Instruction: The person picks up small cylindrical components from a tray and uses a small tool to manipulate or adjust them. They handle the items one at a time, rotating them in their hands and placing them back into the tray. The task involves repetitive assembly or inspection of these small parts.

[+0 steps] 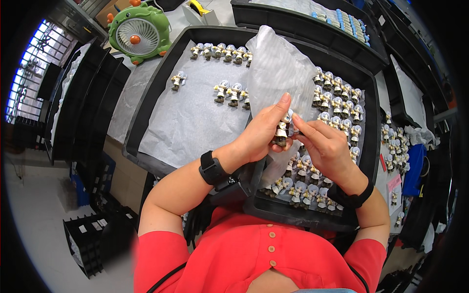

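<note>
Near the middle, my left hand (261,126) is closed around a small figurine (283,128) with pale hair, a white outfit and dark legs, held upright with the thumb along its back side. My right hand (326,149) pinches at the figurine's right side; whatever is between those fingertips is too small to make out. Beneath both hands are a black tray (215,34) lined with white paper and a second black tray (372,117), which overlaps it on the right. Similar figurines (303,168) stand in rows there. A loose translucent sheet (278,63) rises behind my hands.
A green fan (138,35) stands at the back left, beside a yellow tape dispenser (198,9). Another black tray (308,27) with blue and white parts lies behind. More figurines (394,146) and a blue bin (415,168) are at right; stacked trays (85,102) stand left.
</note>
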`<action>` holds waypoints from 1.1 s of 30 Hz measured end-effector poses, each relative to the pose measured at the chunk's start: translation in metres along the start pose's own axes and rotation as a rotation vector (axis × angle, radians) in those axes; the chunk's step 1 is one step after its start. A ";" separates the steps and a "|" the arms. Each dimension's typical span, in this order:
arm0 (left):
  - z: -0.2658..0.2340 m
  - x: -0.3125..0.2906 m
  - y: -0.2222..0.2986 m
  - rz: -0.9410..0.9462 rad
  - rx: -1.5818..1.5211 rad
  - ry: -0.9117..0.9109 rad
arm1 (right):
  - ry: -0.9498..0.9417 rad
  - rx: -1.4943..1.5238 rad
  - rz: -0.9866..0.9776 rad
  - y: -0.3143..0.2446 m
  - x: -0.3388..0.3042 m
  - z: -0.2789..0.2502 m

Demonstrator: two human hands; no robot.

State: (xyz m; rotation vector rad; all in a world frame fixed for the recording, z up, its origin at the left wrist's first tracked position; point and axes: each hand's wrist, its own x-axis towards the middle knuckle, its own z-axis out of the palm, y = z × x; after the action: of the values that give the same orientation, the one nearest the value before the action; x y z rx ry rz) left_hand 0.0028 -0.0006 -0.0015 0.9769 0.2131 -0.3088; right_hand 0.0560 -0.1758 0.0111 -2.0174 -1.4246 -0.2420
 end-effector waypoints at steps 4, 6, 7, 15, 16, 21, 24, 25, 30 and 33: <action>0.000 -0.001 0.000 0.001 0.006 0.002 | -0.024 -0.016 -0.013 0.000 0.001 -0.002; 0.001 0.000 0.001 -0.008 0.001 0.002 | 0.012 0.073 -0.003 0.001 0.002 -0.002; 0.001 0.000 0.001 -0.013 -0.001 0.001 | 0.031 0.118 0.002 0.001 0.002 -0.002; 0.000 0.000 0.000 0.080 -0.026 0.022 | 0.070 0.239 0.152 -0.005 0.000 0.002; 0.000 -0.001 0.000 0.098 -0.024 0.013 | 0.065 0.244 0.177 -0.006 0.000 0.003; 0.005 -0.002 0.000 0.111 -0.045 0.082 | 0.076 0.211 0.138 -0.004 -0.002 0.005; 0.003 -0.001 -0.001 0.127 -0.022 0.069 | 0.070 0.149 0.098 -0.004 -0.003 0.006; 0.003 -0.001 -0.002 0.135 -0.012 0.066 | 0.077 0.129 0.078 -0.003 -0.004 0.008; 0.006 -0.002 0.000 0.131 0.006 0.082 | 0.057 0.025 0.023 0.000 -0.006 0.009; 0.005 -0.002 -0.001 0.126 0.012 0.081 | 0.081 0.021 -0.003 0.001 -0.005 0.011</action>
State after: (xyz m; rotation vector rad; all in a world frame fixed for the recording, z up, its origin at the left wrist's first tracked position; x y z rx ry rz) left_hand 0.0011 -0.0050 0.0012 1.0111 0.2225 -0.1558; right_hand 0.0530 -0.1738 -0.0005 -1.9665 -1.3747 -0.3050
